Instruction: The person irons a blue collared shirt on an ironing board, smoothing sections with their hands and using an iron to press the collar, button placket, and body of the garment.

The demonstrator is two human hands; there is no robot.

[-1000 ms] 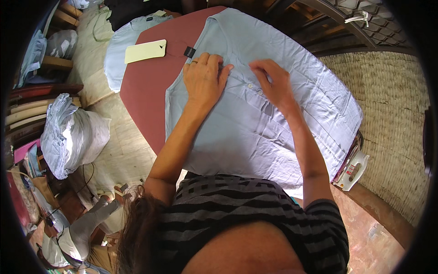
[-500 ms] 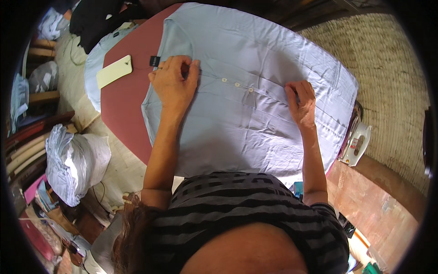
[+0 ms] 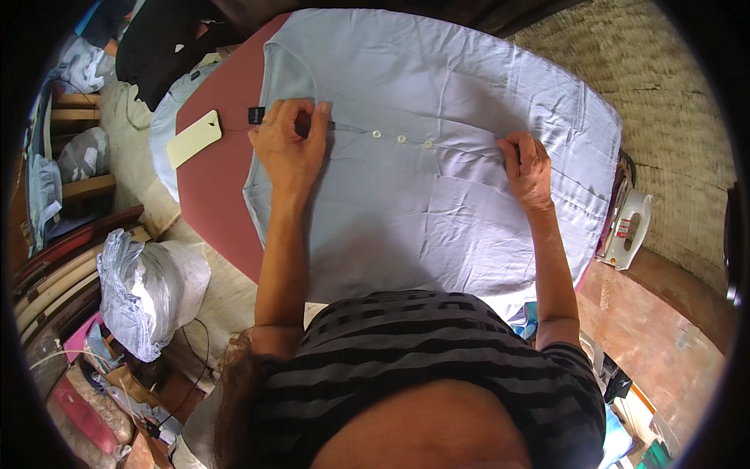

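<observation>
A light blue shirt [image 3: 437, 117] lies spread flat on a dark red ironing table [image 3: 215, 187], its buttoned front strip running across the middle. My left hand [image 3: 291, 144] pinches the strip near the collar end, beside a small black tag [image 3: 256, 115]. My right hand [image 3: 527, 166] presses and grips the same strip further toward the shirt's lower end. Three white buttons [image 3: 401, 139] show between the two hands.
A cream card label [image 3: 194, 138] lies on the table left of the shirt. A white iron [image 3: 629, 229] stands at the table's right edge. A full white bag [image 3: 148, 293] and piles of clothes sit on the floor at left. A woven mat [image 3: 664, 102] lies at right.
My right hand has slid along the button strip away from the left hand, pulling the shirt front straighter. The view has shifted so the shirt sits more centred.
</observation>
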